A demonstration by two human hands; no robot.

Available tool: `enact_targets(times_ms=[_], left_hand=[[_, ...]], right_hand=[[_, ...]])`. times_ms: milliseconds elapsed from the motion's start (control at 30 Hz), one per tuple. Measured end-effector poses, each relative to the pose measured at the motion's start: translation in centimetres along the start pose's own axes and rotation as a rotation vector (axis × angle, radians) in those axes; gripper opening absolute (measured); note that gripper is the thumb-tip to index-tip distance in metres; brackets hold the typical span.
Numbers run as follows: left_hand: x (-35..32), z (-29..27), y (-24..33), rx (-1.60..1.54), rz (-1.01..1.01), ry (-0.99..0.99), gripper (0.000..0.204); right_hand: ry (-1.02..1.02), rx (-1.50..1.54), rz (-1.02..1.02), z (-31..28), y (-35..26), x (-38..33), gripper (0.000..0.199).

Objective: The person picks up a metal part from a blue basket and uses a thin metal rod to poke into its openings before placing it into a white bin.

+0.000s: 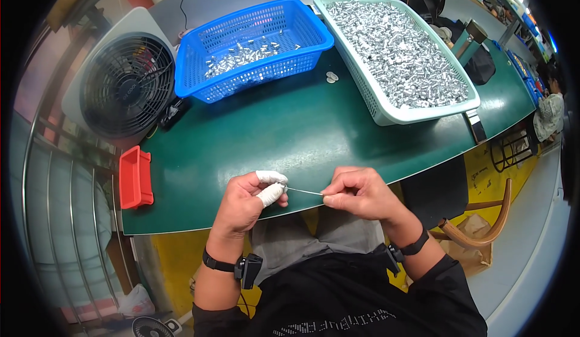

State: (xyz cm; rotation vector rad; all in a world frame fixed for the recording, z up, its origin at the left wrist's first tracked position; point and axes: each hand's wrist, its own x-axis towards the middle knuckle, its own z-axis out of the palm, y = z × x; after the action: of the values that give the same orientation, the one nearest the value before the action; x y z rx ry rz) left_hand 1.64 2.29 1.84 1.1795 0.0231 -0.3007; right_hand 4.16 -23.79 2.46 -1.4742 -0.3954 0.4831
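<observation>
The green counter [290,131] is spreading out ahead of both hands, carrying a pale basket [386,115] heaped with small silver parts far ahead of the right hand [356,193] and a blue basket [254,65] holding fewer parts well ahead of the left hand [251,201]. A fan [127,86] is standing out to the left. Both hands are pinching shut on a thin wire [305,191] stretching between them, just over the near counter edge; the left fingertips are wearing white wraps. Judging from this, the wire risks bending or slipping, since both grips look fine and anything dropped would be falling into the lap.
</observation>
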Motion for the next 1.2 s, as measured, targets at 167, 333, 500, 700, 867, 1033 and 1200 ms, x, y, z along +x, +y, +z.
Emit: enact_targets(times_ms=[167, 333, 500, 700, 867, 1033, 1200], left_hand=[[0.2, 1.3, 0.6, 0.739, 0.236, 0.124, 0.018], [0.7, 1.1, -1.0, 0.733, 0.541, 0.205, 0.018], [0.6, 1.9, -0.5, 0.268, 0.243, 0.328, 0.018], [0.9, 1.9, -0.5, 0.299, 0.254, 0.377, 0.019], [0.4, 0.1, 0.1, 0.375, 0.194, 0.196, 0.017], [0.4, 0.0, 1.1, 0.422, 0.108, 0.078, 0.014], [0.5, 0.1, 1.9, 0.908, 0.483, 0.258, 0.014]], right_hand=[[0.018, -0.509, -0.312, -1.0, -0.5, 1.3, 0.002], [0.074, -0.27, -0.137, -0.4, -0.1, 1.6, 0.003], [0.151, 0.077, 0.114, 1.3, 0.2, 1.4, 0.003], [0.231, -0.223, -0.14, 2.5, 0.3, 1.2, 0.004], [0.012, -0.168, -0.083, -0.5, -0.2, 2.0, 0.005], [-0.064, -0.319, -0.17, -1.6, -0.3, 2.5, 0.004], [0.091, -0.444, -0.268, -1.7, 0.3, 2.5, 0.003]])
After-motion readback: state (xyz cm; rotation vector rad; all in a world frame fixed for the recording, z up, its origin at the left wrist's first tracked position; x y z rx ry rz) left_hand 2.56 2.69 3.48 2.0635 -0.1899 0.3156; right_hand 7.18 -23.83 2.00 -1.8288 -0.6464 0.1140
